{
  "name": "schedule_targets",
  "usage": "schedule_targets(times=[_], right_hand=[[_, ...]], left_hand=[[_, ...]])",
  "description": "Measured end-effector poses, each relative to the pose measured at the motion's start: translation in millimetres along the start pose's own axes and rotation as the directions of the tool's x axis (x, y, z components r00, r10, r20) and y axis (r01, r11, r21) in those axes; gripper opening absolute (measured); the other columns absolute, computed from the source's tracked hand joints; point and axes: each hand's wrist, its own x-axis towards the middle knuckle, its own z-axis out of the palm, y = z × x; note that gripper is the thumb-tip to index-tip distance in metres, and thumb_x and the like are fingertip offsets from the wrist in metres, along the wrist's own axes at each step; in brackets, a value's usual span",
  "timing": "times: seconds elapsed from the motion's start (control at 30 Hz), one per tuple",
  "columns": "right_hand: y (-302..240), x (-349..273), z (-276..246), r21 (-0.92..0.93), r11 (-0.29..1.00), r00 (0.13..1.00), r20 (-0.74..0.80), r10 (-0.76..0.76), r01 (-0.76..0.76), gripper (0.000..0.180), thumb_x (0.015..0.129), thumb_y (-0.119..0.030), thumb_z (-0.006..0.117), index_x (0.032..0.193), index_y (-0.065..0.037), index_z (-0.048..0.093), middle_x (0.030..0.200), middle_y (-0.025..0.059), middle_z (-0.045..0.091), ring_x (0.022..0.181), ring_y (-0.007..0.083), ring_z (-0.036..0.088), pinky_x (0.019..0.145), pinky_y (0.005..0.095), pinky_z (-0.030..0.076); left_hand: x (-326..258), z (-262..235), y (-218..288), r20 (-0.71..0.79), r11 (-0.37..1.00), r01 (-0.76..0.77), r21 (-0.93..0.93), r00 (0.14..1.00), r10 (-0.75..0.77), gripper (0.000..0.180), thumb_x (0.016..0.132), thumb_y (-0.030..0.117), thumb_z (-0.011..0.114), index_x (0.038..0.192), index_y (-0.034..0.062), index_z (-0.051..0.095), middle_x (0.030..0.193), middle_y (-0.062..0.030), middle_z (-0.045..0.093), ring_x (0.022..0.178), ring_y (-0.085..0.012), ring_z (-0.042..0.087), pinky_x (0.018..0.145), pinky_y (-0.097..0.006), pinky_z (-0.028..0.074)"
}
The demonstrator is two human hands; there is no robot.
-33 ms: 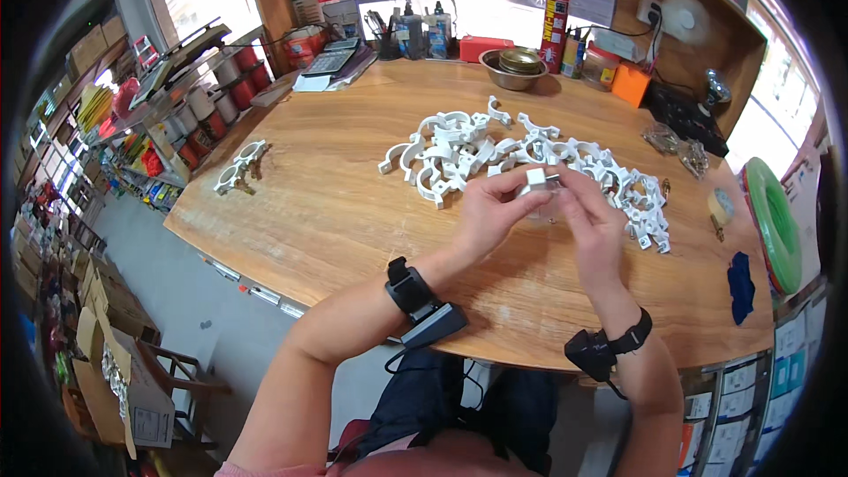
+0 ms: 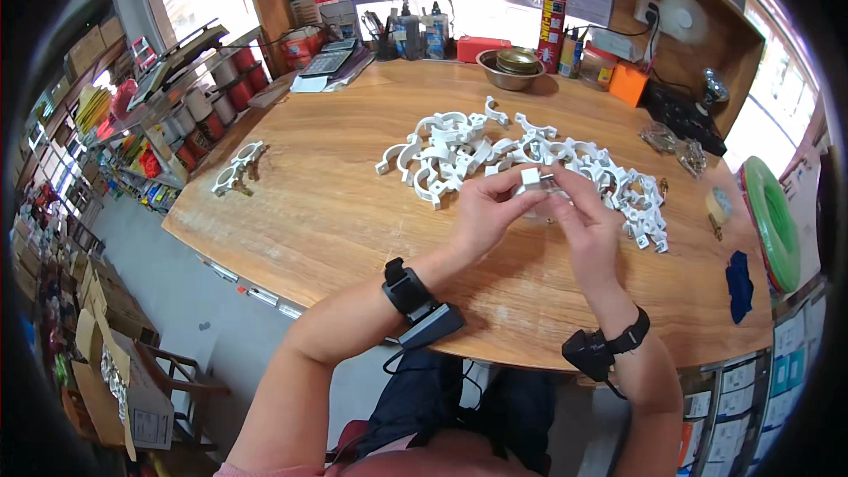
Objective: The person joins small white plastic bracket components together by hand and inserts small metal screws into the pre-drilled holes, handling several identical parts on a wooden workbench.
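Over the middle of the table, my left hand is closed, its thumb and forefinger pinching a white plastic pipe clip. A small metal screw sticks out of the clip's side toward the right. My right hand is closed too, with thumb and forefinger pressed together at the screw; its fingers partly hide the clip's lower part. Just beyond both hands spreads a loose pile of white pipe clips. Apart from the pile, a few more white clips with brass-coloured screws lie at the table's left.
Metal bowls, a red spray can and an orange box stand along the back of the wooden table. Small plastic bags, a tape roll and a dark blue cloth lie at the right. Green coiled hose borders the right edge.
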Motion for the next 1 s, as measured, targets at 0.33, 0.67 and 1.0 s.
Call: schedule_targets(times=[0.33, 0.67, 1.0], right_hand=[[-0.7, -2.9, 3.6, -0.259, 0.941, 0.970, -0.055, -0.239, 0.217, 0.022, 0.077, -0.012, 0.062, 0.094, 0.002, 0.061, 0.095, 0.0094, 0.057, 0.089, 0.0205, 0.053, 0.079, 0.0304, 0.042], [4.4, 6.1, -7.0, 0.018, 0.999, 0.999, -0.021, -0.049, 0.049, 0.017, 0.083, -0.012, 0.056, 0.092, 0.001, 0.061, 0.092, 0.0064, 0.052, 0.082, 0.0137, 0.051, 0.070, 0.0231, 0.042], [13.5, 2.7, -1.7, 0.114, 0.991, 0.991, 0.116, 0.060, -0.074, 0.034, 0.082, -0.018, 0.058, 0.111, -0.003, 0.053, 0.105, 0.0085, 0.053, 0.089, 0.0159, 0.053, 0.078, 0.0269, 0.041]], left_hand=[[-6.8, 9.6, 6.6, 0.092, 0.990, -0.031, 0.136, 0.996, 0.018, 0.038, 0.080, 0.005, 0.058, 0.117, -0.0026, 0.049, 0.102, -0.0051, 0.057, 0.086, -0.0079, 0.053, 0.076, -0.022, 0.047], [-5.0, 8.2, 4.0, 0.234, 0.852, 0.324, -0.411, 0.941, -0.245, 0.034, 0.088, 0.021, 0.048, 0.114, -0.0007, 0.049, 0.098, -0.0058, 0.056, 0.086, -0.0139, 0.056, 0.081, -0.029, 0.046], [-1.4, -0.8, -2.3, 0.145, 0.886, 0.356, -0.297, 0.934, -0.327, 0.018, 0.087, 0.022, 0.052, 0.091, 0.0046, 0.055, 0.084, -0.0003, 0.058, 0.080, -0.0091, 0.053, 0.073, -0.026, 0.043]])
